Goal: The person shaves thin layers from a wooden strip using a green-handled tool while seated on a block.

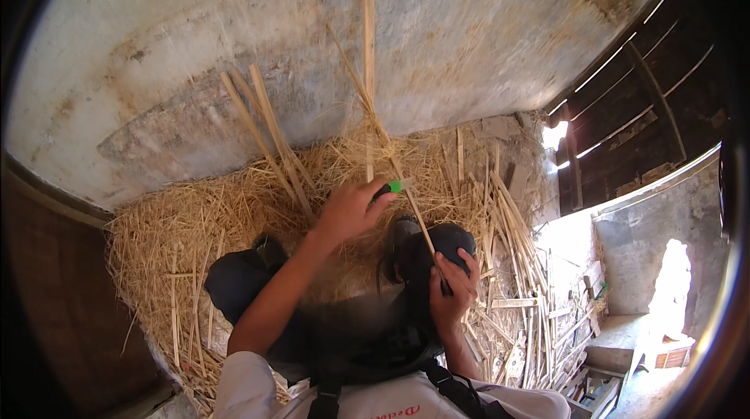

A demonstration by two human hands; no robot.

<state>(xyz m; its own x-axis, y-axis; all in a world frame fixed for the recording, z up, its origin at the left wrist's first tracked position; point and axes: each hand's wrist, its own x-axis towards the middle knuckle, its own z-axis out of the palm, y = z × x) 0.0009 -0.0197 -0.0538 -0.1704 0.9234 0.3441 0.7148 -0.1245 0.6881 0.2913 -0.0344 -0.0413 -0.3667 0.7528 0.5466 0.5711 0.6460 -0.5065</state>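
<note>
In my left hand (349, 210) is a knife with a black and green handle (393, 187), fingers closed around it. Its short blade lies against, or very near, a long thin bamboo strip (416, 210). That strip slants from the wall down across my right knee, with curled shavings (370, 116) clinging to its upper part. My right hand (455, 288) is wrapped around the strip's lower end beside the knee. A dark piece shows by the right palm; I cannot make out what it is.
Straw-like shavings (180, 239) cover the floor around my legs. Several bamboo strips (269, 118) lean on the stained wall (258, 21) ahead. More strips (519, 231) lie in a pile to the right. A wider upright slat (369, 28) stands against the wall.
</note>
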